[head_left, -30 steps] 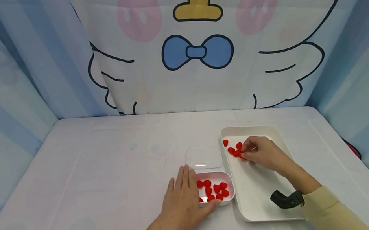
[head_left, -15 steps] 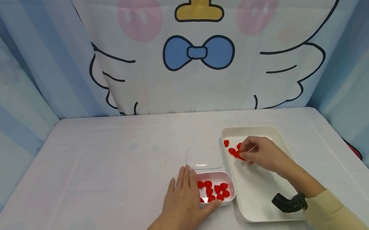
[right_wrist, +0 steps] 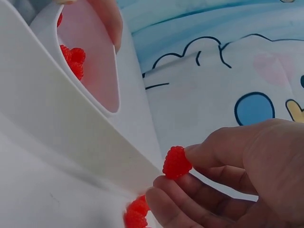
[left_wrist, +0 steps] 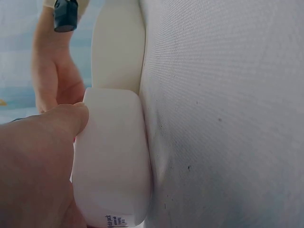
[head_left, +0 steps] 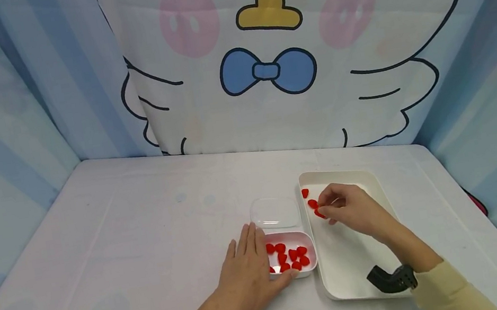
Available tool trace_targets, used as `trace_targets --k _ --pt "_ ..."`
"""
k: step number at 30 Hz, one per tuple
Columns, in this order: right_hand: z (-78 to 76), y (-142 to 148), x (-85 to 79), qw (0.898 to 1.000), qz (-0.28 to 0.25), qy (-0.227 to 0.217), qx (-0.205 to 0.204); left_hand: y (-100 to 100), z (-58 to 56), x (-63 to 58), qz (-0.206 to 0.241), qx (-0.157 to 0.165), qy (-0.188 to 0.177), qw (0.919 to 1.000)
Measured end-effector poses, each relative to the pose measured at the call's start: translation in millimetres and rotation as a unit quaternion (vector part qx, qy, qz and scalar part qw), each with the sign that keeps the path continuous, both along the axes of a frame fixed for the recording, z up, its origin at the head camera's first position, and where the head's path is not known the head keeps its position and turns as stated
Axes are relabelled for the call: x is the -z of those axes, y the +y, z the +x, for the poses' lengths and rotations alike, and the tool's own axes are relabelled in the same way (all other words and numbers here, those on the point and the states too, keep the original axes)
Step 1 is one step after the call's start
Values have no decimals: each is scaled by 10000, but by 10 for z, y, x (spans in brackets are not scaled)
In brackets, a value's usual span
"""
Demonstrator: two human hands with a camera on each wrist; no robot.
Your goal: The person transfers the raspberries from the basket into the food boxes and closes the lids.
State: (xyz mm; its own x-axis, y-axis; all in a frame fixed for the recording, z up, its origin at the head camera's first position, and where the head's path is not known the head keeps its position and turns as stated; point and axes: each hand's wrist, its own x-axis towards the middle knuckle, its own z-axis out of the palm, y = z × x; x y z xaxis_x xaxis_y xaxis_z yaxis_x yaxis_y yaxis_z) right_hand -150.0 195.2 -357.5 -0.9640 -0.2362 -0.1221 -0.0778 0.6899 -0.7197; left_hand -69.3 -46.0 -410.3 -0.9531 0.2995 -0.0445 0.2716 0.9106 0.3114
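Observation:
My right hand [head_left: 353, 211] is over the white tray [head_left: 352, 268], pinching a red raspberry [right_wrist: 176, 163] between thumb and fingers. More raspberries [right_wrist: 136, 211] lie below it on the tray; one more raspberry [head_left: 305, 193] sits near the tray's back left corner. My left hand [head_left: 245, 281] rests against the left side of a small pink-lined white container [head_left: 289, 236], fingers extended along it and thumb at its near rim. Several raspberries [head_left: 281, 257] are spread inside the container, partly hidden by that hand. Its white outer wall [left_wrist: 111, 156] fills the middle of the left wrist view.
A clear plastic lid [head_left: 274, 213] lies behind the container, beside the tray. The container stands close against the tray's left edge. White cloth [head_left: 122, 249] covers the table, and printed curtains [head_left: 272, 119] surround its back and sides.
My right hand has shifted slightly left over the tray, and fewer raspberries show beside its fingertips. The left hand and the container have stayed put.

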Motion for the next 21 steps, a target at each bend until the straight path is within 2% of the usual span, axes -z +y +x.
trace_targets --k 21 --pt "128 -155 -67 9979 -184 267 -561 14 -4 0 64 -20 -5 10000"
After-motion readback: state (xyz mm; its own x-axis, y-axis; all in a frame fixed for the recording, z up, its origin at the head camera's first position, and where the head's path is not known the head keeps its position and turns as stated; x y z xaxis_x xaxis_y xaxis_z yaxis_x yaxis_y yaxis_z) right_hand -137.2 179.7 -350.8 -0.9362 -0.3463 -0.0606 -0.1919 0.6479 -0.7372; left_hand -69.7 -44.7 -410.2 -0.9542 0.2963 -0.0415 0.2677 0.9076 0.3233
